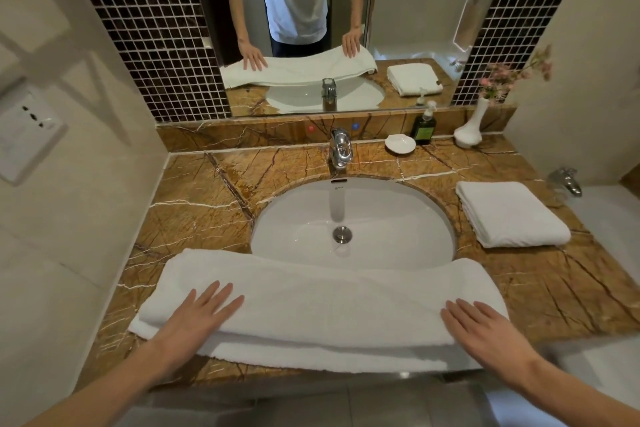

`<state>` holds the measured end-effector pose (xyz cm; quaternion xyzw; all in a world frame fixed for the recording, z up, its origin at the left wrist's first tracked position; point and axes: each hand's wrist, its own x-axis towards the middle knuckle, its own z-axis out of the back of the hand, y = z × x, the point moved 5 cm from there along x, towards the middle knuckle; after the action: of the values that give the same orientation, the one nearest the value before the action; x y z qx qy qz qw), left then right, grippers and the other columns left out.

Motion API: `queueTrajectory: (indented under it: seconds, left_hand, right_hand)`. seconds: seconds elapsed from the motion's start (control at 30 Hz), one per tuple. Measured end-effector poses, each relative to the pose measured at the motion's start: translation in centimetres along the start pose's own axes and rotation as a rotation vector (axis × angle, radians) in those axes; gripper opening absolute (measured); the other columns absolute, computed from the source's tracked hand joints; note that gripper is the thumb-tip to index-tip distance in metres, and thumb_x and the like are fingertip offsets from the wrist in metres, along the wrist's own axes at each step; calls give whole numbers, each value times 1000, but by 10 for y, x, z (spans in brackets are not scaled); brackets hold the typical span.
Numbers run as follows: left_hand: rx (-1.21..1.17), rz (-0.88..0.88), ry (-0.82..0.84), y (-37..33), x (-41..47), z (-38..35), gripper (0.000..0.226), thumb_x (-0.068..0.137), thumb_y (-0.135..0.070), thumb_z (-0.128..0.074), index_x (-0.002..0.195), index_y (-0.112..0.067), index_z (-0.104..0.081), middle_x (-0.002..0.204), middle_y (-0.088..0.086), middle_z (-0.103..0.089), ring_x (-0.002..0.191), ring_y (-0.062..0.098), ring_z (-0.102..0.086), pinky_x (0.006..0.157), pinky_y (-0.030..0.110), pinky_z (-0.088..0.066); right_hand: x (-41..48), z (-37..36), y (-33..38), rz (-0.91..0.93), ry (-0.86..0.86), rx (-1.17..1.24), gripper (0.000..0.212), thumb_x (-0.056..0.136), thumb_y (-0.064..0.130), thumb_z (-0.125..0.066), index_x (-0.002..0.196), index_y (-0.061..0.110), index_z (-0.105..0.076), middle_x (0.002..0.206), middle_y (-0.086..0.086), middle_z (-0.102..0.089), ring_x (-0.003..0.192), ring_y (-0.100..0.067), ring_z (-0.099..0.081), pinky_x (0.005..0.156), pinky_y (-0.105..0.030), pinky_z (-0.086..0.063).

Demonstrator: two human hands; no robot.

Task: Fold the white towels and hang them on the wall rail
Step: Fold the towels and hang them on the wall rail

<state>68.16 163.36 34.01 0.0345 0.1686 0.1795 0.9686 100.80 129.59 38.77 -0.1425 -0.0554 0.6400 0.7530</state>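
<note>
Marble counter (207,204) bears long towel (311,302), left hand (197,315) and right hand (485,329) flat on it.

Hidden under the long white folded towel (311,305): near rim of the white oval sink (353,215). Cropped at the bottom edge: left forearm (104,381), right forearm (575,388). Unreadable: dark green pump bottle's (423,128) label.

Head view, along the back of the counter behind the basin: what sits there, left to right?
From the left: chrome tap → small round white dish → dark green pump bottle → white ceramic vase holding pink flowers.
</note>
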Motion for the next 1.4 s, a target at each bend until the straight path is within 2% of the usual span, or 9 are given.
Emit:
queueTrajectory:
  seconds: [0.13, 0.23, 0.3, 0.37, 0.47, 0.57, 0.7, 0.93, 1.4]
  left_hand:
    - [57, -2, 47, -3, -6, -18, 128, 32, -5, -93, 144, -26, -35, 142, 11, -46, 125, 34, -49, 93, 49, -36]
    - [-34, 54, 69, -5, -7, -24, 119, 65, -2, -80, 151, -32, -3, 157, 9, -13, 142, 35, -13, 104, 58, -15]
    - [-76, 74, 24, -9, -8, -22, 99, 86, 0, -58, 149, -31, 12, 154, 5, 20, 141, 32, 17, 107, 55, 7]
    - [-54, 92, 76, -12, -8, -20, 88, 92, 1, -43, 146, -30, 20, 145, 2, 37, 138, 28, 30, 105, 49, 19]
    - [-93, 33, 25, -10, -7, -16, 81, 90, -14, -43, 149, -31, 10, 156, 5, 17, 144, 28, 16, 110, 43, 22]
    - [-62, 3, 40, -10, -1, -13, 66, 86, -38, -37, 149, -26, -22, 153, 12, -29, 142, 29, -18, 114, 40, 10]
    - [-211, 48, -69, -28, 22, -2, 73, 83, -66, 10, 149, -37, 4, 155, -3, 21, 143, 21, 23, 107, 41, 28]
    - [-208, 190, -50, -44, 43, -13, 78, 74, -72, 23, 145, -39, 19, 151, -1, 33, 139, 27, 30, 104, 56, 27]
    - [-119, 256, -128, -44, 44, -23, 65, 93, -62, -13, 151, -31, -17, 159, 6, -13, 144, 32, -7, 108, 61, 8]
  right_hand:
    - [-14, -20, 7, -54, 97, 131, 106, 19, 9, -94, 114, -2, -50, 98, -20, -72, 86, -32, -72, 79, -45, -55]
    - [-25, -39, 14, -94, 117, 154, 118, 29, 4, -89, 133, -7, -35, 109, -23, -68, 95, -35, -69, 109, -39, -28]
    - [-31, -41, 24, -68, 22, 70, 83, 55, -3, -71, 131, -6, -36, 112, -25, -66, 99, -36, -68, 111, -42, -14]
    - [-34, -48, 29, -45, 38, 78, 67, 67, -2, -35, 133, -5, -32, 117, -25, -65, 102, -36, -67, 106, -44, -32]
    - [-29, -44, 27, -68, 165, 122, 69, 59, 22, -46, 125, 2, -43, 118, -19, -65, 101, -33, -68, 77, -45, -56]
    - [-14, -32, 26, -50, 150, 134, 61, 66, 42, -48, 115, 9, -61, 117, -17, -67, 100, -32, -68, 75, -46, -57]
    - [9, -27, 25, -92, 105, 154, 49, 83, 40, -41, 112, 12, -68, 118, -16, -67, 101, -30, -68, 78, -45, -57]
    - [34, -42, 24, -167, 188, 141, 67, 97, 41, -8, 124, 14, -63, 127, -15, -62, 113, -29, -63, 87, -48, -52]
    - [35, -71, 23, -212, 112, 177, 61, 99, 48, -14, 147, 15, -32, 151, -14, -35, 139, -29, -30, 110, -48, -5]
